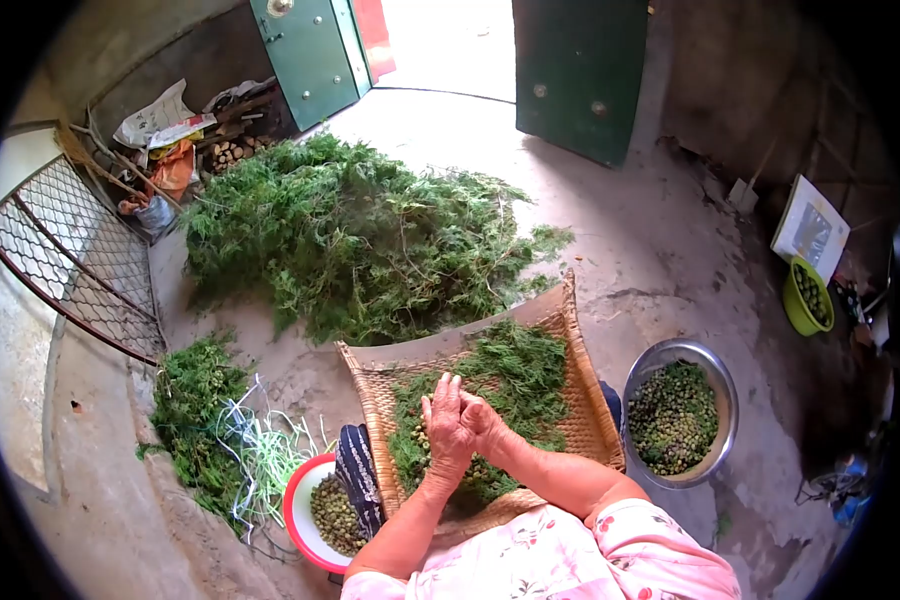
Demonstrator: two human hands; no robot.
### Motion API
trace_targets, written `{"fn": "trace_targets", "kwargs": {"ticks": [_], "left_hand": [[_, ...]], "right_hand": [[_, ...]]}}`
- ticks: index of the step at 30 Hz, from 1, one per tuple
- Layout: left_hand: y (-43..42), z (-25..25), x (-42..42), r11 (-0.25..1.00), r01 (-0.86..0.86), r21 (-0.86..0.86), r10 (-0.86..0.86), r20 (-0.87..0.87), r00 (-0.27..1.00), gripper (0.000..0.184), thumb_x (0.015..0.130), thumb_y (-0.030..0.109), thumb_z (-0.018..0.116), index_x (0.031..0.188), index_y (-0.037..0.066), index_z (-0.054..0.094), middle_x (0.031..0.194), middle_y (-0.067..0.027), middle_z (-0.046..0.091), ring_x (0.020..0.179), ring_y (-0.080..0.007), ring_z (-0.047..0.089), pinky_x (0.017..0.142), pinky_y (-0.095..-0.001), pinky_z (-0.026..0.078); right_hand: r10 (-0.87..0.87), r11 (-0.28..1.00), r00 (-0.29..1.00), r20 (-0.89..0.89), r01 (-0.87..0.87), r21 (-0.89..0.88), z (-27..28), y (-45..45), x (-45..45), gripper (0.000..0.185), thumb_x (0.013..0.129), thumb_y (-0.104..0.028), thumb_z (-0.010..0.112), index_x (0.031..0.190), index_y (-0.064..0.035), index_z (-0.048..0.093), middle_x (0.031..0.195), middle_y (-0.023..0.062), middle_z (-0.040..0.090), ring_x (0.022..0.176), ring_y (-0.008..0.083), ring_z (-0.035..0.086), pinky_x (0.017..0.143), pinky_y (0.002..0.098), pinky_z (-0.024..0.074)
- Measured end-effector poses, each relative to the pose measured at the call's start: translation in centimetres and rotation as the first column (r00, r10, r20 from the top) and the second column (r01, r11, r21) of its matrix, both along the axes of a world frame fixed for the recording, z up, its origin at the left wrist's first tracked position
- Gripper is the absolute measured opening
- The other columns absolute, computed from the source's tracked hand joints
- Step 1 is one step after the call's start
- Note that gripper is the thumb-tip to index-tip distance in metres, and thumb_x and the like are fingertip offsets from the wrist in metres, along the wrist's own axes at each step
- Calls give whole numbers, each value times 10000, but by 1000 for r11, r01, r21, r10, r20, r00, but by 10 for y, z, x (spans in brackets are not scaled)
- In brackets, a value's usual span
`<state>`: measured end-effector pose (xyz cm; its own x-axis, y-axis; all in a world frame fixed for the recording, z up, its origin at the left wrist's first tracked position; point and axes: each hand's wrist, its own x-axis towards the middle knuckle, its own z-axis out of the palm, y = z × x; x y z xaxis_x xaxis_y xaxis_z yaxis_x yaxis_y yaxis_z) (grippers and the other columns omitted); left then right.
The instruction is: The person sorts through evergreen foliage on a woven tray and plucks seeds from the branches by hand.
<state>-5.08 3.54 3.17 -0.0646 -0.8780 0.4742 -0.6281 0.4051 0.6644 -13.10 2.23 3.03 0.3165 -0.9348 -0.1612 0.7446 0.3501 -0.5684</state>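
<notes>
A woven tray (592,420) rests across the lap, bearing green sprigs (520,375) and small round green pods. Above its left half, my left hand (450,428) and my right hand (484,420) are pressed together. The left fingers point up and away, and the right fingers are folded against the left palm. Anything between the two palms is hidden. Some pods show just left of my left hand, among the sprigs.
A large heap of branches (350,235) lies beyond the tray. Pods fill a metal basin (727,400) at right and a red-rimmed bowl (292,500) at left. White strings (270,450), a smaller branch pile (195,400), a green basin (798,312) and green doors (580,80) surround these.
</notes>
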Motion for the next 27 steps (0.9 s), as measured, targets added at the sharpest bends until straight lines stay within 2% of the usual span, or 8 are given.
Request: {"fn": "trace_targets", "kwargs": {"ticks": [2,6,11,13,16,18,21,27], "left_hand": [[4,11,2,1000,17,-9,-18,-41,999,572,895,452,472,1225,-14,491,1288,-206,458,1204,-346,428,1047,-464,244],[14,27,4,997,57,-54,-66,-199,978,547,896,424,503,1207,-26,502,1244,-178,499,1117,-284,510,933,-348,408],[45,57,4,993,99,60,-63,-439,896,428,916,333,508,1174,-9,532,1240,-160,507,1114,-292,509,932,-364,409],[52,56,16,999,42,16,-34,-360,932,473,907,375,515,1166,-21,531,1219,-156,524,1102,-266,521,931,-344,410],[56,48,43,994,-106,-36,104,-33,994,376,835,257,620,1101,-4,575,1207,-188,522,1123,-340,494,955,-406,380],[58,44,63,976,-206,-70,218,296,930,408,791,261,650,1106,12,579,1242,-204,479,1141,-357,454,960,-450,349],[65,27,89,936,-350,35,285,508,813,538,749,287,675,1196,35,517,1327,-186,385,1197,-335,396,974,-452,328],[70,6,108,831,-280,481,119,338,934,804,737,193,665,1368,-17,213,1202,-288,431,1009,-417,521,847,-449,443]], "right_hand": [[46,987,986,161,-70,146,17,5,-3,356,829,-261,616,1099,-36,558,826,16,592,634,87,530,583,234,471],[74,933,991,107,-107,344,-25,-9,-12,234,860,-297,592,792,-75,628,655,6,609,510,116,535,420,242,403],[168,943,965,200,-217,253,15,12,-28,245,868,-300,582,870,-60,633,720,34,634,573,148,588,460,263,454],[142,920,989,32,-143,364,29,17,-26,250,872,-299,572,883,-54,621,730,57,632,587,160,598,430,243,417],[237,942,963,130,-261,213,-1,11,-27,258,875,-312,564,900,-58,603,799,84,641,631,178,615,446,270,445],[225,941,964,143,-253,225,5,12,-26,235,874,-284,568,890,-51,592,794,96,611,608,181,576,423,256,413],[206,942,962,177,-244,229,24,19,-29,212,869,-261,579,879,-50,580,795,95,580,612,180,552,412,251,402],[145,973,976,163,-171,156,38,34,-73,163,869,-238,572,877,-82,620,851,98,614,612,157,537,399,232,398]]}}
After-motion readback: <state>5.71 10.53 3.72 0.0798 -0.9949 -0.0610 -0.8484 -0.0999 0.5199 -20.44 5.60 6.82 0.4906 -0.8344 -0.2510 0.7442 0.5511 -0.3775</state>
